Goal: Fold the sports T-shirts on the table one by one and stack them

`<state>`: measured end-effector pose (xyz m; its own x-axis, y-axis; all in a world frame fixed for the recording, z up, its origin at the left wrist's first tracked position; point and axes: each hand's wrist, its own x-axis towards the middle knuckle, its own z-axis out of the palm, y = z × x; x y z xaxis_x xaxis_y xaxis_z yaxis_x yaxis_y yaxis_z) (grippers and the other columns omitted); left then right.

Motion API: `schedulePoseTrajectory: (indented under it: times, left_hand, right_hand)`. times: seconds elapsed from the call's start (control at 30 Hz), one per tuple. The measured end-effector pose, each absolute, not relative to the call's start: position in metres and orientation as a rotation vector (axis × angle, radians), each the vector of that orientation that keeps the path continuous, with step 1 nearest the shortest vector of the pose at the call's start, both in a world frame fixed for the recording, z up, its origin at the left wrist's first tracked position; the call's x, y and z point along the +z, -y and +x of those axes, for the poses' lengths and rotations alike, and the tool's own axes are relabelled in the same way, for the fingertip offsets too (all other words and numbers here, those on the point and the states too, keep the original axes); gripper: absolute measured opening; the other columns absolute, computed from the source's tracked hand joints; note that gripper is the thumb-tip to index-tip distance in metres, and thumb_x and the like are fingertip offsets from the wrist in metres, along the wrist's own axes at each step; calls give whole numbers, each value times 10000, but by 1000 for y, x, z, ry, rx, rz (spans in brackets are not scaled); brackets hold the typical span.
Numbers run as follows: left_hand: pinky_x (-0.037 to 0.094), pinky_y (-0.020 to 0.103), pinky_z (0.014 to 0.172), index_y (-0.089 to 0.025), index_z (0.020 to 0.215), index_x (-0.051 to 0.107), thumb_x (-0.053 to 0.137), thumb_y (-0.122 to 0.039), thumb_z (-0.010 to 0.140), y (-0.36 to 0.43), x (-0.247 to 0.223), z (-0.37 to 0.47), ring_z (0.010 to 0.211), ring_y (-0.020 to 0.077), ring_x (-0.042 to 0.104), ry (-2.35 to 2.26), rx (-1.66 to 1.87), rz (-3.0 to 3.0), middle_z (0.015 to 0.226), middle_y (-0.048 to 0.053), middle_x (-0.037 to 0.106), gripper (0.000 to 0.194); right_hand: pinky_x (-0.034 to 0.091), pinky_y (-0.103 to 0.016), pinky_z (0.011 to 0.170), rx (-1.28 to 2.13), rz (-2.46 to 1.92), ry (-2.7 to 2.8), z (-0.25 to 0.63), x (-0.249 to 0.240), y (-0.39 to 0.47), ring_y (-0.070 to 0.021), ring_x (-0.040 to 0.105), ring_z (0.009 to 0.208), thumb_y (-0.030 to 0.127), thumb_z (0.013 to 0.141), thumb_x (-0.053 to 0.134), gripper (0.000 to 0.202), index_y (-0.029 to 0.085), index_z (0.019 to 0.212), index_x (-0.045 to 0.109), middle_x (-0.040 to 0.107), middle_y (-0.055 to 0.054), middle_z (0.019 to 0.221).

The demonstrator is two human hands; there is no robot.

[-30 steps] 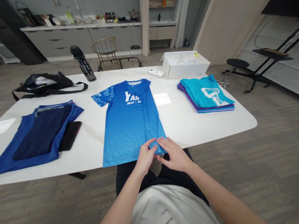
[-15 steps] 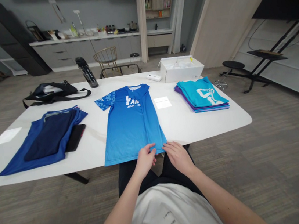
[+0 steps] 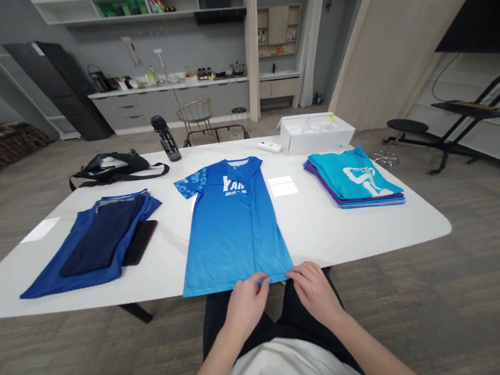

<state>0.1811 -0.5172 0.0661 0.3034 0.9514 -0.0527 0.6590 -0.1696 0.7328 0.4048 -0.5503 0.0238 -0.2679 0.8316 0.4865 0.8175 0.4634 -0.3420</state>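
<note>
A blue T-shirt (image 3: 226,234) with white lettering lies on the white table, its collar away from me and its hem at the near edge. The right side is folded inward, so only the patterned left sleeve (image 3: 190,183) shows. My left hand (image 3: 246,304) pinches the hem right of its middle, thumb and fingers together. At the hem's right corner, my right hand (image 3: 315,290) is closed on the fabric, fingertips partly hidden.
Dark blue folded clothes (image 3: 99,236) lie at left beside a black flat item (image 3: 140,243). Behind are a black bag (image 3: 110,167) and a bottle (image 3: 165,138). On the right stand a folded turquoise shirt stack (image 3: 355,176), a white box (image 3: 317,133) and a small white device (image 3: 269,147).
The view has tilted up, so the table sits lower in the picture. My left hand's fingers have closed in on the shirt's hem; my right hand stays at the corner.
</note>
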Motion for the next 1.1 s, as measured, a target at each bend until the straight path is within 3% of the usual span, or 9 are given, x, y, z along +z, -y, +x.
schedulePoseTrajectory:
  times: [0.13, 0.23, 0.37, 0.47, 0.6, 0.73, 0.87, 1.1]
  left_hand:
    - [532, 326, 824, -220, 1032, 722, 442, -310, 1021, 515, 60, 170, 844, 192, 693, -1399, 949, 2039, 907, 53, 729, 294]
    - [541, 349, 926, -216, 1097, 692, 423, -253, 1027, 497, 55, 169, 1009, 191, 674, -1378, 1099, 2123, 1050, 76, 712, 280]
    - [420, 427, 1157, -232, 1387, 563, 392, -221, 1034, 471, 55, 181, 1370, 206, 505, -1295, 858, 2418, 1452, 81, 573, 392]
    - [309, 519, 1226, -237, 1509, 442, 415, -347, 1043, 462, 53, 190, 1489, 244, 360, -1254, 630, 2594, 1587, 78, 435, 480]
    - [255, 550, 1243, -259, 1538, 408, 401, -494, 1033, 466, 47, 192, 1516, 255, 307, -1255, 499, 2635, 1618, 68, 383, 556]
    - [262, 532, 1245, -288, 1525, 425, 454, -508, 1012, 470, 52, 185, 1504, 244, 331, -1185, 546, 2585, 1600, 39, 419, 559]
    - [396, 435, 1173, -321, 1373, 584, 514, -380, 1003, 437, 67, 158, 1341, 200, 536, -1283, 706, 2365, 1467, 10, 577, 382]
    - [473, 380, 1024, -199, 1219, 654, 461, -229, 980, 288, 85, 67, 1147, 242, 634, -1914, 770, 2116, 1263, 99, 666, 308]
  right_hand:
    - [496, -497, 943, 93, -1377, 2083, 404, 30, 555, -253, 619, 1009, 129, 958, 534, 263, 232, 1163, 663, 677, -87, 1074]
    - [504, -499, 959, 116, -1389, 2063, 400, 37, 552, -274, 624, 1075, 224, 949, 607, 224, 238, 1166, 664, 674, -100, 1140]
    - [484, -475, 1080, 198, -1404, 2046, 394, 45, 523, -270, 574, 1271, 281, 984, 570, 276, 260, 1245, 658, 623, -95, 1354]
    - [448, -456, 1149, 311, -1458, 2078, 390, 46, 490, -249, 493, 1392, 318, 1029, 474, 373, 232, 1369, 601, 524, -98, 1505]
    - [438, -479, 1157, 352, -1564, 2177, 390, 36, 458, -272, 488, 1402, 341, 1042, 420, 453, 157, 1429, 567, 513, -142, 1515]
    - [472, -483, 1097, 264, -1623, 2249, 392, 38, 443, -293, 594, 1272, 336, 1025, 460, 376, 165, 1269, 688, 636, -149, 1369]
    - [517, -448, 936, 249, -1600, 2319, 382, 67, 405, -274, 669, 1045, 337, 1019, 485, 290, 210, 1081, 738, 726, -110, 1102]
    - [498, -309, 820, 699, -1239, 2286, 284, 97, 248, -190, 671, 857, 277, 945, 596, 179, 219, 988, 760, 750, -43, 948]
